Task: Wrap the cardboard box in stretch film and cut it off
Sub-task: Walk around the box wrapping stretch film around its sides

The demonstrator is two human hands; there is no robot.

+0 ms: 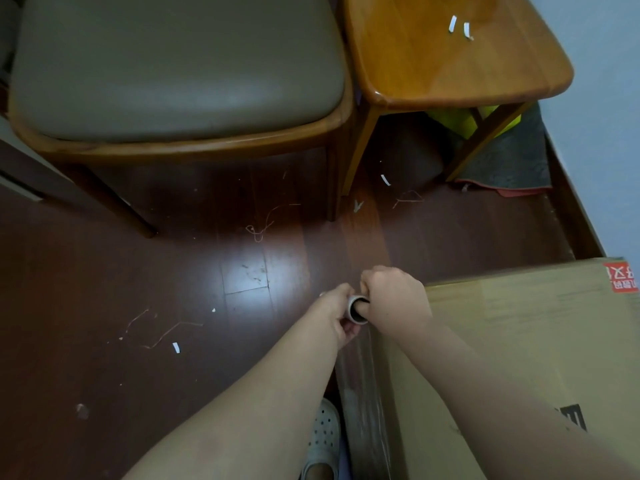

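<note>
A large brown cardboard box (540, 341) stands on the floor at the lower right, with a red label near its far corner. At the box's near-left corner both hands hold a stretch film roll (357, 309), whose grey core end faces me. My left hand (337, 311) grips the roll from the left. My right hand (394, 296) holds its top end, with a finger or thumb in the core. Clear stretch film (360, 403) runs from the roll down along the box's left side.
A padded wooden chair (173, 74) and a wooden side table (450, 53) stand ahead on the dark wood floor (138, 289). Paper scraps and threads lie scattered. A white clog on my foot (323, 441) is beside the box. The wall and a grey mat (512, 157) are at right.
</note>
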